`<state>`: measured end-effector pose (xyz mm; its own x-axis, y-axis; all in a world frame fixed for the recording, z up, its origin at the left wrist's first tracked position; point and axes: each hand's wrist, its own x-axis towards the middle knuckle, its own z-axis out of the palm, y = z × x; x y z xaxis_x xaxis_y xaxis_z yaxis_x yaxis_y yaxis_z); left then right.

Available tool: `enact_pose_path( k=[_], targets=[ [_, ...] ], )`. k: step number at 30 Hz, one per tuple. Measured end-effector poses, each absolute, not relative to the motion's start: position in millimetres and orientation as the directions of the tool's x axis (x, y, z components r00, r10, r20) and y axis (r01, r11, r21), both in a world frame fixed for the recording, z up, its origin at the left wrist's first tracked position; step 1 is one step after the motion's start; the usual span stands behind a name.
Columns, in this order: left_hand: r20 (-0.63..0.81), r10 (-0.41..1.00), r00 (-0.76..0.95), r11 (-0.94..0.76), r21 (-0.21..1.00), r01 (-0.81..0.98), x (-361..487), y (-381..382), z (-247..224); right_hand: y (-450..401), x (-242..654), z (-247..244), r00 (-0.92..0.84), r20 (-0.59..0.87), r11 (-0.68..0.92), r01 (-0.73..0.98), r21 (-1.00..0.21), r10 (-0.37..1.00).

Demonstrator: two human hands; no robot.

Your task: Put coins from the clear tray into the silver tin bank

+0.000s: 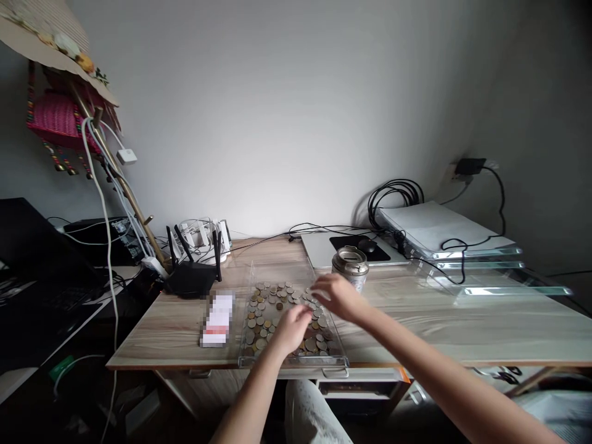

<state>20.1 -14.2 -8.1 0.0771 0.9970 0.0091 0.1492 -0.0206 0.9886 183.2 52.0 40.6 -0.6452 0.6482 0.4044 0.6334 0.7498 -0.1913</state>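
A clear, shallow plastic tray [246, 308] lies near the front edge of the desk. Many silver and brass-coloured coins [260, 320] are spread over its bottom. Low over the tray's middle is my left hand [292, 331], its fingers drawn together; whatever may be between the tips is hidden. My right hand [340, 297] hovers above the tray's right side with bent fingers and the thumb close to them, too small to show what is pinched. Just behind it stands a metal tin [350, 262] with a slot in its lid, its lower part covered by that hand.
Left of the tray lies a blurred white phone-like slab [218, 320], with a black router [192, 279] behind. A silver board [319, 250] carries a mouse pad and mouse [367, 245]. Clear acrylic trays [490, 271] and cables occupy the right. A laptop [41, 265] is far left.
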Motion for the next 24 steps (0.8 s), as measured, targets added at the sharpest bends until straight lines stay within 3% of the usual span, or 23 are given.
enact_pose_path(
  k=[2,4,7,11,17,24],
  targets=[
    [0.069,0.995,0.071,-0.095,0.862,0.498,12.3,-15.2,-3.4,40.3,161.8,22.8,-0.725,0.260,0.770,0.600,-0.218,0.638],
    [0.041,0.998,0.041,-0.058,0.703,0.708,0.8,-17.0,-0.9,35.3,147.8,10.2,-0.756,0.110,0.752,0.603,-0.266,0.645],
    [-0.049,0.995,0.090,-0.051,0.527,0.849,-17.7,-21.5,0.9,35.3,139.2,2.4,-0.803,-0.061,0.745,0.575,-0.337,0.593],
    [-0.154,0.965,0.211,-0.141,0.375,0.916,-35.1,-25.1,2.9,34.7,136.7,0.4,-0.877,-0.133,0.785,0.475,-0.397,0.462],
    [-0.247,0.927,0.283,-0.185,0.357,0.916,-42.0,-22.3,-0.8,31.9,131.2,-2.9,-0.872,-0.192,0.765,0.487,-0.421,0.450],
    [-0.188,0.914,0.360,-0.263,0.400,0.878,-43.8,-29.4,-3.1,25.4,128.3,2.2,-0.876,-0.327,0.726,0.478,-0.494,0.354]
  ],
)
